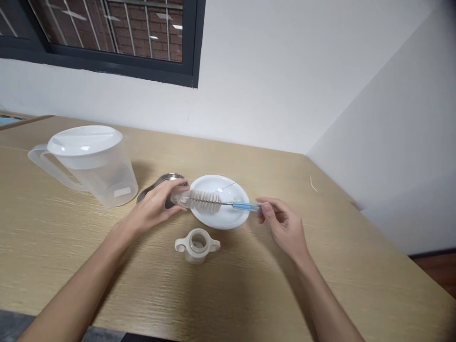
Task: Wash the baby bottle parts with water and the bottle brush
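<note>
My left hand (156, 204) is closed around a small clear, cap-like piece (181, 197). My right hand (283, 225) pinches the blue handle of a bottle brush (206, 201). The brush lies level, its white bristles pointing left, and the tip meets or enters the clear piece; which of these I cannot tell. Below the bristles stands a white oval bowl (220, 220), with a thin line across its far part. Nearer to me, a small translucent baby bottle (196, 256) with two side handles stands upright, its top open.
A lidded translucent pitcher (103, 175) stands at the left. Behind my left hand lies a steel kidney-shaped dish (167, 176), partly covered. A thin pale strip (312, 184) lies at the right near the wall. The wooden table (149, 289) meets a white wall below a barred window (107, 28).
</note>
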`<state>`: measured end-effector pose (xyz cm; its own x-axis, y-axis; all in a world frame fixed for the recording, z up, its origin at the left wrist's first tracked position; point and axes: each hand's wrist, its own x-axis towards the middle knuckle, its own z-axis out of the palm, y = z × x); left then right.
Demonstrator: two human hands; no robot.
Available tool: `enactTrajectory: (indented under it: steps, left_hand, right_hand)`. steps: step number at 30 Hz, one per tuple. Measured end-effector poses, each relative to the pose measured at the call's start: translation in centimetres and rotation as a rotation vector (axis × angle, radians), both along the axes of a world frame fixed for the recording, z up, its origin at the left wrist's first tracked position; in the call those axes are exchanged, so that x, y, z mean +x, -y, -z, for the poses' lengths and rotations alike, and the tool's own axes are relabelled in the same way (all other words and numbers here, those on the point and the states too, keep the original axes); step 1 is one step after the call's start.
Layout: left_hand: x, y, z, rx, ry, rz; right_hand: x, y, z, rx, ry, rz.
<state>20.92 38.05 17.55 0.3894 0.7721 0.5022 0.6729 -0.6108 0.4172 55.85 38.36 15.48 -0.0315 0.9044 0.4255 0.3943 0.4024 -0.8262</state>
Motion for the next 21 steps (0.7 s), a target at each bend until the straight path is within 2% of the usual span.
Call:
enactTrajectory:
  steps: [4, 12, 17, 21]
  left_hand:
    - [-0.07, -0.07, -0.12, -0.002, -0.006, -0.013]
    - [-0.21, -0.07, -0.12, -0.002, -0.003, -0.021]
    - [-0.13, 0.09, 0.03, -0.012, -0.016, -0.029]
    - [-0.07, 0.24, -0.02, -0.006, -0.044, -0.033]
  right_hand:
    - [0.20, -0.28, 0.35, 0.071, -0.042, -0.049]
    - [0.16, 0.14, 0.35, -0.068, -0.062, -0.092]
    - [0.48, 0.28, 0.41, -0.105, 0.036, -0.031]
    - [0.45, 0.17, 0.45, -0.043, 0.098, 0.016]
